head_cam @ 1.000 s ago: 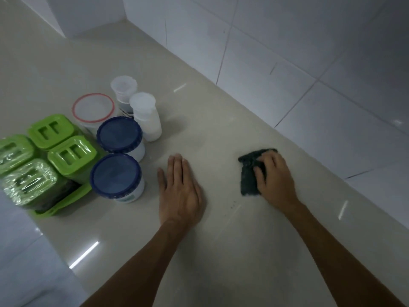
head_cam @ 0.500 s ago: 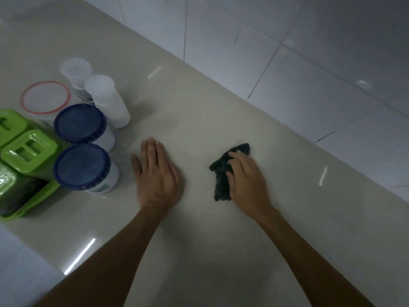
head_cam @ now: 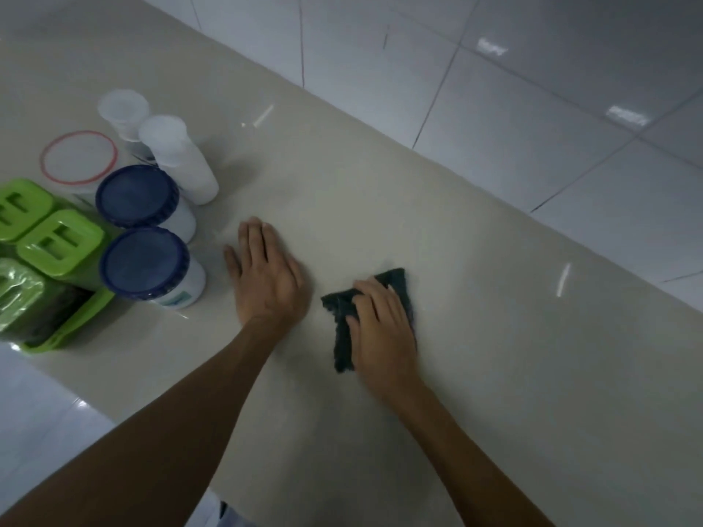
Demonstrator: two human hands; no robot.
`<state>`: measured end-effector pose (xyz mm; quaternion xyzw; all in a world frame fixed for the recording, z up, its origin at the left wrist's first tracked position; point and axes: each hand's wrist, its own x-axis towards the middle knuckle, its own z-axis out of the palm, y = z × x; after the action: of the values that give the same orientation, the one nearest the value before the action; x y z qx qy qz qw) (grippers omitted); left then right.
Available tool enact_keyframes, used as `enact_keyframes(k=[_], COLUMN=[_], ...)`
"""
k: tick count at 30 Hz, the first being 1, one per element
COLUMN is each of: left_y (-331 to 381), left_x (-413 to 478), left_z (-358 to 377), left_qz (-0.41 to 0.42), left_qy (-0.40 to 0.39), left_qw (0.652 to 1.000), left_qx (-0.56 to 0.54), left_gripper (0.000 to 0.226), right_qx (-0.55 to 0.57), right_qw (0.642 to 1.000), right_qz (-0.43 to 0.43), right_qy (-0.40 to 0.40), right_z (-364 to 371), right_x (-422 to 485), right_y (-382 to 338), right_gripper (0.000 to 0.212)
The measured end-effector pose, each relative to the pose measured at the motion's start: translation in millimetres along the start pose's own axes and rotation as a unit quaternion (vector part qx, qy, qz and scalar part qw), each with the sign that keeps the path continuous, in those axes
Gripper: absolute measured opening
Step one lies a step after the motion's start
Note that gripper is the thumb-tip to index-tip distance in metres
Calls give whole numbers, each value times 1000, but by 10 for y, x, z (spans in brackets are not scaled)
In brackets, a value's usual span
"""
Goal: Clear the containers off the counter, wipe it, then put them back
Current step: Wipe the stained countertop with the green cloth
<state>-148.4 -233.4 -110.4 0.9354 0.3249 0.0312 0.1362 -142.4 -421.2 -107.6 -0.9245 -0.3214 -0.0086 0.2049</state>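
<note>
My right hand (head_cam: 382,329) presses flat on a dark cloth (head_cam: 342,317) on the beige counter (head_cam: 494,336). My left hand (head_cam: 266,277) lies flat on the counter just left of the cloth, holding nothing. The containers are grouped at the left: two white jars with blue lids (head_cam: 144,262) (head_cam: 137,195), two white bottles (head_cam: 178,161) (head_cam: 123,116), a tub with a red-rimmed lid (head_cam: 78,155) and green-lidded boxes (head_cam: 61,241) on a green tray (head_cam: 68,332).
A white tiled wall (head_cam: 494,89) runs along the counter's far side. The counter's near edge crosses at the lower left, with a pale floor (head_cam: 38,412) below it.
My right hand has dragged the cloth toward me and to the left, closer to my left hand. The view has shifted right; my left hand has stayed flat.
</note>
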Motion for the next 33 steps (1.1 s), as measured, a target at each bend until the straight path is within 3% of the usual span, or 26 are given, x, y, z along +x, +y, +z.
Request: enact_keyframes(k=[3,6,10,13,16,20,26,30,33], left_y=[20,46,-136,-344,-604,-710,-629,-644,-679], left_x=[19,34,-160,-536,-791,-850,-852,-891,-854], left_z=[41,75,29,-26,-86,-127,-137,-127,-113], left_qz=[3,8,58,102,129,124,88,90,86], left_qy=[11,2,0,9,12,6,15,22,23], left_qw=[1000,1000,998,994,991,992,995,995,995], left_qx=[5,-8,-24,-27,-20,-19,-36,-37,-37], left_gripper=[61,60,58,57,56,58,57,57,57], right_qx=[-25,-30,-27,-9,34,25,25,16,49], right_qw=[999,992,975,986,998,999,994,997,999], right_qz=[-3,101,191,143,46,-17,100,71,-5], right_qy=[21,72,109,88,9,-12,25,5,-20], right_z=[-156,-245,-79,27,-21,-224,83,358,550], right_x=[-350,-32,712,559,-127,-537,919,1782,1857], right_y=[407,786,620,344,160,475,382,-265,-752], right_gripper=[28,31,23,22,31,33,30,24,21])
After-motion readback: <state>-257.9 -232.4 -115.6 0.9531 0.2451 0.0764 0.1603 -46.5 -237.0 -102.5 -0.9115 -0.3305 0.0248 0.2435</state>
